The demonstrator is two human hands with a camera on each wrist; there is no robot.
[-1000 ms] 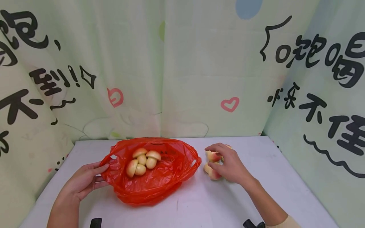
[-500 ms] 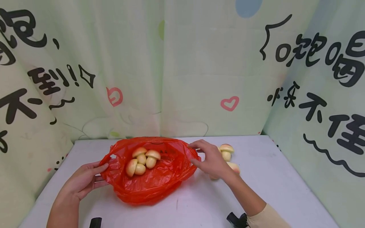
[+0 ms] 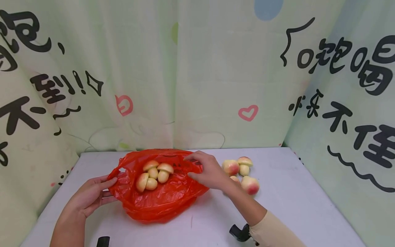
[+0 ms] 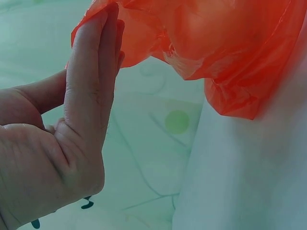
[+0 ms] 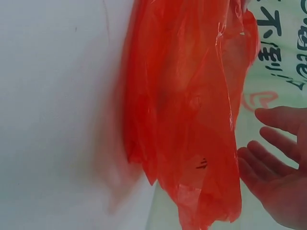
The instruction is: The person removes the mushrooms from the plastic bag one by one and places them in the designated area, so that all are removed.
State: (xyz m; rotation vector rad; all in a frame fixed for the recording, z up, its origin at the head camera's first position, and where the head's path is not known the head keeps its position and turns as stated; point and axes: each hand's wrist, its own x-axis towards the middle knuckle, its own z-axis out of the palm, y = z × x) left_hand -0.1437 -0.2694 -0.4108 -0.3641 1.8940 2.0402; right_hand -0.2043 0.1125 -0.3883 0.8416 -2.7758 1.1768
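A red plastic bag [image 3: 172,202] lies on its side on the white table, its mouth spread towards me. Inside it are several toy mushrooms [image 3: 164,172] with tan-red caps. My left hand [image 3: 89,195] pinches the bag's left handle edge between thumb and fingers; in the left wrist view the fingers [image 4: 88,91] run straight up to the red film. Over the right part of the bag's mouth is my right hand [image 3: 208,170], fingers apart and slightly bent. In the right wrist view that hand [image 5: 280,165] shows nothing in its grasp, its fingertips close beside the bag's edge.
Right of the bag, several peach-like toy fruits [image 3: 250,185] and one toy mushroom [image 3: 244,166] stand on the table [image 3: 293,206]; my right arm partly covers this group. A printed curtain [image 3: 210,85] encloses the table at the back and sides.
My right hand has moved left from the fruit group to the bag's right side, and the bag's right edge has shifted inward. My left hand stays at the handle.
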